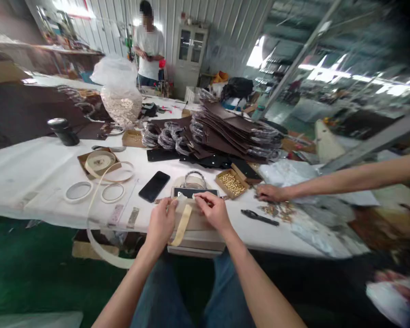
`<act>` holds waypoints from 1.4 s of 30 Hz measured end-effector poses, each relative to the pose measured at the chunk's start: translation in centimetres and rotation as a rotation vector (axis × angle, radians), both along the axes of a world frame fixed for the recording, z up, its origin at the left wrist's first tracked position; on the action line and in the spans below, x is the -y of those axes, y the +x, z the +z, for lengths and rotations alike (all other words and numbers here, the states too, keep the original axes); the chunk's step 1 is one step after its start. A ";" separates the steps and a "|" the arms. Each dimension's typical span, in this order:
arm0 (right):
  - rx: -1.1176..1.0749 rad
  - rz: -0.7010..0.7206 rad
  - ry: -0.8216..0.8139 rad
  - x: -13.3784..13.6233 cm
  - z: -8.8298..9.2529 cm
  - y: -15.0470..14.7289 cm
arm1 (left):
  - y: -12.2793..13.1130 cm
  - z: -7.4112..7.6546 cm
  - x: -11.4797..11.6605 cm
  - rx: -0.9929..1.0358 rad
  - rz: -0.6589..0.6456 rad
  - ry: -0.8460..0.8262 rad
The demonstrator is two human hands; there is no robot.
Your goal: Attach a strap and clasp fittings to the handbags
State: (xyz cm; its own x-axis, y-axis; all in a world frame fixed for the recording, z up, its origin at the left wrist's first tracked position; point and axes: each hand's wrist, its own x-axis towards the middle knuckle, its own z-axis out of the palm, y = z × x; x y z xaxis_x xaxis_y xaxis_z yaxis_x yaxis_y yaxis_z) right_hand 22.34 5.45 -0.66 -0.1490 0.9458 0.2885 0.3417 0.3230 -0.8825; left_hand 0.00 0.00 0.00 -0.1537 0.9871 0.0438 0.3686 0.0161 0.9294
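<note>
My left hand [162, 222] is closed, with thumb and forefinger pinching a small whitish piece [181, 197] that looks like a scrap of film or tape. My right hand [213, 210] also pinches, with a tiny white bit at its fingertips; whether it is the same piece I cannot tell. Both hands are over a beige handbag [205, 222] lying at the table edge, its wrapped handle [195, 175] pointing away from me. A dark strip with light lettering [201, 193] crosses the bag beyond my fingers. A pale yellow tape strip [182, 226] lies slanted between my wrists.
A phone [154, 186], white tape rolls [78, 191] and a boxed tape coil [100, 161] are left. Gold studs fill a small box [231, 183]. Stacked brown bag panels [225, 130] stand behind. Another person's hand [272, 192] touches metal parts near a black tool [259, 217].
</note>
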 end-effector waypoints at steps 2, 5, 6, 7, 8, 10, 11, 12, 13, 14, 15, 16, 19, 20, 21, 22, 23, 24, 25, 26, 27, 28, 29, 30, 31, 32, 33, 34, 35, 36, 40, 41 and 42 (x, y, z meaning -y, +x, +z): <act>-0.019 0.090 -0.044 -0.2 0.6 -0.4 | -0.9 1.1 1.4 -0.022 0.051 0.063; -0.092 0.287 -0.156 -0.8 0.7 -1.1 | -1.9 2.2 2.5 -0.098 0.097 0.103; -0.124 0.365 -0.200 -1.0 0.6 -1.3 | -2.0 2.3 2.6 -0.137 0.099 0.102; -0.147 0.422 -0.233 -1.3 0.3 -1.6 | -2.0 2.2 2.4 -0.182 0.091 0.093; -0.159 0.448 -0.253 -1.6 0.1 -1.9 | -2.0 1.9 2.1 -0.233 0.078 0.079; -0.161 0.430 -0.269 -2.3 -0.4 -2.4 | -1.8 0.7 1.2 -0.315 0.063 0.046; -0.154 0.411 -0.277 -2.7 -0.6 -2.6 | -1.6 0.0 0.6 -0.333 0.072 0.033; -0.143 0.396 -0.288 -3.0 -0.7 -2.9 | -1.5 -0.6 0.1 -0.333 0.089 0.026; -0.128 0.387 -0.299 -3.4 -0.7 -3.1 | -1.4 -1.2 -0.3 -0.318 0.107 0.025; -0.108 0.383 -0.312 -3.7 -0.7 -3.2 | -1.3 -1.7 -0.6 -0.293 0.126 0.027; -0.087 0.381 -0.324 -4.0 -0.8 -3.3 | -1.1 -2.0 -0.7 -0.265 0.143 0.028; -0.075 0.374 -0.334 -4.2 -0.8 -3.4 | -0.9 -2.3 -0.8 -0.241 0.158 0.029; -0.085 0.361 -0.357 -4.6 -1.0 -3.5 | -0.4 -2.5 -0.3 -0.171 0.201 0.040; -0.093 0.361 -0.366 -4.6 -1.0 -3.4 | -0.2 -2.5 -0.1 -0.140 0.216 0.042; -0.104 0.362 -0.376 -4.6 -1.1 -3.4 | 0.0 -2.6 0.1 -0.109 0.232 0.043; -0.117 0.363 -0.388 -4.5 -1.0 -3.4 | 0.2 -2.6 0.3 -0.083 0.248 0.038; -0.129 0.363 -0.403 -4.5 -1.0 -3.3 | 0.5 -2.6 0.5 -0.064 0.261 0.028; -0.138 0.362 -0.416 -4.4 -0.8 -3.3 | 0.7 -2.6 0.6 -0.055 0.270 0.015; -0.143 0.361 -0.425 -4.3 -0.7 -3.3 | 0.9 -2.6 0.7 -0.054 0.274 0.006; -0.141 0.360 -0.432 -4.2 -0.6 -3.3 | 1.1 -2.6 0.7 -0.058 0.273 0.002; -0.129 0.356 -0.437 -4.1 -0.5 -3.3 | 1.3 -2.6 0.7 -0.064 0.269 -0.001; -0.106 0.340 -0.439 -4.0 -0.5 -3.3 | 1.5 -2.6 0.7 -0.071 0.265 -0.004; -0.075 0.314 -0.436 -4.0 -0.5 -3.4 | 1.7 -2.6 0.7 -0.078 0.258 -0.008; -0.036 0.280 -0.422 -3.9 -0.5 -3.5 | 1.8 -2.7 0.7 -0.083 0.249 -0.013; 0.012 0.243 -0.392 -3.9 -0.6 -3.6 | 2.0 -2.7 0.8 -0.082 0.238 -0.016; 0.067 0.209 -0.341 -3.8 -0.7 -3.8 | 2.1 -2.8 0.8 -0.075 0.225 -0.019; 0.123 0.177 -0.265 -3.8 -0.7 -4.0 | 2.2 -2.9 0.9 -0.066 0.211 -0.019; 0.176 0.149 -0.173 -3.7 -0.7 -4.2 | 2.4 -3.0 1.1 -0.057 0.200 -0.018; 0.222 0.123 -0.078 -3.7 -0.7 -4.5 | 2.4 -3.0 1.2 -0.052 0.192 -0.018; 0.260 0.101 0.005 -3.7 -0.6 -4.8 | 2.5 -3.1 1.3 -0.051 0.187 -0.021; 0.324 0.067 0.132 -4.0 -0.5 -5.8 | 2.6 -3.2 1.3 -0.063 0.173 -0.049; 0.329 0.066 0.130 -4.1 -0.6 -6.0 | 2.6 -3.2 1.2 -0.066 0.172 -0.058; 0.333 0.063 0.126 -4.2 -0.6 -6.1 | 2.5 -3.2 1.0 -0.070 0.172 -0.067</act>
